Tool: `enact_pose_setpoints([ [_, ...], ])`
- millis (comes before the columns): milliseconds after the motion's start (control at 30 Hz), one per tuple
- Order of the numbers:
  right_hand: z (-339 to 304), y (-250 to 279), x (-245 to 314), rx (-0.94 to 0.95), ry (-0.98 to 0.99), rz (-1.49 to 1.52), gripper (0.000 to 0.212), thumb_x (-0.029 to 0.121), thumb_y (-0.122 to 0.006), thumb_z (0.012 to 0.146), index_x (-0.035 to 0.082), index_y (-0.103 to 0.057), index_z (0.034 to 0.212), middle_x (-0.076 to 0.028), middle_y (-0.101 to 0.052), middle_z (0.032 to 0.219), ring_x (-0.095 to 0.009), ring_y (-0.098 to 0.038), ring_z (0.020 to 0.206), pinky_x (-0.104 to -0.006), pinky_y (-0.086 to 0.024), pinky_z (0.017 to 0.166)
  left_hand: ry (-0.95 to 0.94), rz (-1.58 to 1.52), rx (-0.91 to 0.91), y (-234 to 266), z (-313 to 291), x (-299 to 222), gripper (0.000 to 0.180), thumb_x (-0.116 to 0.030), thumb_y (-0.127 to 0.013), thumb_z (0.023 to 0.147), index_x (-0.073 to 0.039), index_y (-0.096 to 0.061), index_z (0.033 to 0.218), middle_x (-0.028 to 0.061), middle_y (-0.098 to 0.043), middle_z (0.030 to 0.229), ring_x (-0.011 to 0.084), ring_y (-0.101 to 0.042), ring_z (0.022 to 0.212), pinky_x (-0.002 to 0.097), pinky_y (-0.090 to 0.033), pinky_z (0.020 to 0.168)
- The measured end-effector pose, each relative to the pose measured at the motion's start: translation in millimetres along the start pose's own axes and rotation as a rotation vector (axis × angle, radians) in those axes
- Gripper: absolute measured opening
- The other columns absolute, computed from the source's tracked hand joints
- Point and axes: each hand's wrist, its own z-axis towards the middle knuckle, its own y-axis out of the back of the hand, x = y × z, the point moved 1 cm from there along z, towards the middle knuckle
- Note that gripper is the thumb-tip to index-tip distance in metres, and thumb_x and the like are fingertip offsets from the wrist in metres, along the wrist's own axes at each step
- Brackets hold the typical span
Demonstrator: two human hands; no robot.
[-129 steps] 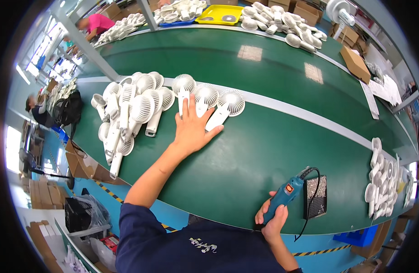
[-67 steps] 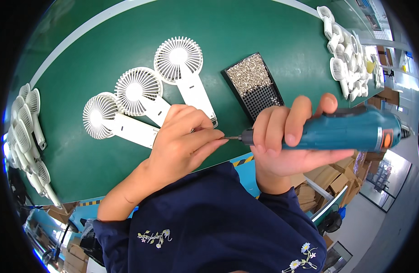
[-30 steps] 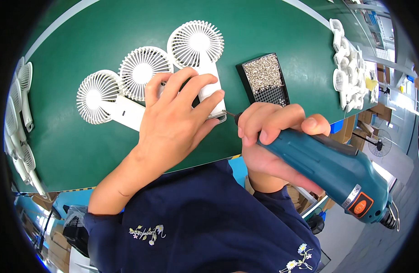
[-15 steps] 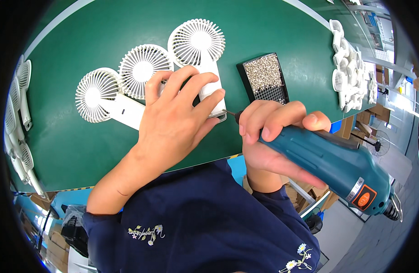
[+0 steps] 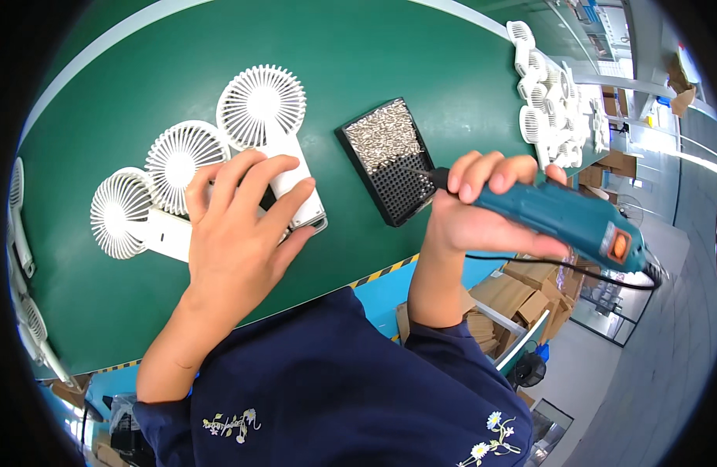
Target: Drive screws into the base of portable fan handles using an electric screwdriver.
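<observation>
Three white handheld fans lie in a slanting row under my left hand (image 5: 238,222): a right-hand fan (image 5: 262,103), a middle fan (image 5: 181,165) and a left-hand fan (image 5: 119,210). My left fingers curve over the handles, thumb at the lower end of the right-hand fan's handle. They hide most of the middle fan's handle. My right hand (image 5: 490,206) is wrapped round a teal electric screwdriver (image 5: 549,222). Its bit points left over a black screw tray (image 5: 399,194), where small silvery screws (image 5: 382,138) fill the far part and holes show in the near part.
More white fans are piled at the green table's (image 5: 358,47) far right (image 5: 541,101), and others lie along its left edge (image 5: 20,226). A black cord (image 5: 529,258) loops from the screwdriver. Cardboard boxes (image 5: 510,300) stand below the table's right edge.
The screwdriver bit has left the lower end of the right-hand fan's handle and is now over the screw tray. My left hand stays on the fans. The whole view has shifted.
</observation>
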Motion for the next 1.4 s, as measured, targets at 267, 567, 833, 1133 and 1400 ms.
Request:
enact_pose_setpoints([
  [267,2.2,6.5,-14.2,-0.090,-0.025,-0.092,0.095,0.090,-0.023,0.077,0.009,-0.039,0.124,-0.006,-0.048,0.067,-0.017,-0.041,0.037,-0.0306,-0.037,0.033,-0.012,0.002,0.002,0.2,2.5,-0.3,0.044,-0.017,-0.081,0.063,-0.012,-0.069,0.105,0.0020,-0.056,0.121,0.0240,-0.050,0.115,0.0438,-0.030,0.099],
  [567,-3.5,-18.1,15.1,-0.006,-0.156,0.189,0.087,0.086,-0.030,0.081,0.014,-0.039,0.130,-0.005,-0.050,0.074,-0.017,-0.044,0.042,-0.0314,-0.040,0.037,-0.062,-0.046,-0.124,-0.5,3.8,0.2,0.047,-0.015,-0.083,0.058,-0.012,-0.069,0.103,0.0019,-0.059,0.106,0.0248,-0.053,0.105,0.0434,-0.033,0.094],
  [833,-28.0,-55.5,23.4,0.139,-0.384,0.354,0.087,0.083,-0.035,0.083,0.017,-0.034,0.140,-0.008,-0.050,0.084,-0.021,-0.049,0.051,-0.0344,-0.042,0.044,-0.165,-0.251,-0.190,-7.4,-0.3,-4.2,0.025,-0.009,-0.083,0.059,-0.009,-0.071,0.082,-0.0029,-0.052,0.070,0.0167,-0.051,0.068,0.0371,-0.033,0.078],
  [1133,-31.9,-55.5,18.7,0.178,-0.449,0.437,0.087,0.083,-0.036,0.082,0.017,-0.034,0.139,-0.010,-0.051,0.084,-0.022,-0.052,0.054,-0.0359,-0.043,0.047,-0.149,-0.371,-0.092,-7.8,-7.7,3.4,0.031,-0.010,-0.083,0.061,-0.008,-0.071,0.090,-0.0016,-0.053,0.075,0.0174,-0.052,0.072,0.0367,-0.033,0.080],
  [1400,-48.8,-59.1,12.2,0.346,-0.292,0.299,0.083,0.076,-0.050,0.083,0.009,-0.039,0.132,-0.017,-0.056,0.084,-0.026,-0.053,0.059,-0.0389,-0.044,0.052,-0.041,-0.118,0.002,2.9,-3.3,6.9,0.054,-0.017,-0.083,0.057,-0.011,-0.068,0.109,0.0003,-0.054,0.093,0.0202,-0.053,0.093,0.0396,-0.034,0.087],
])
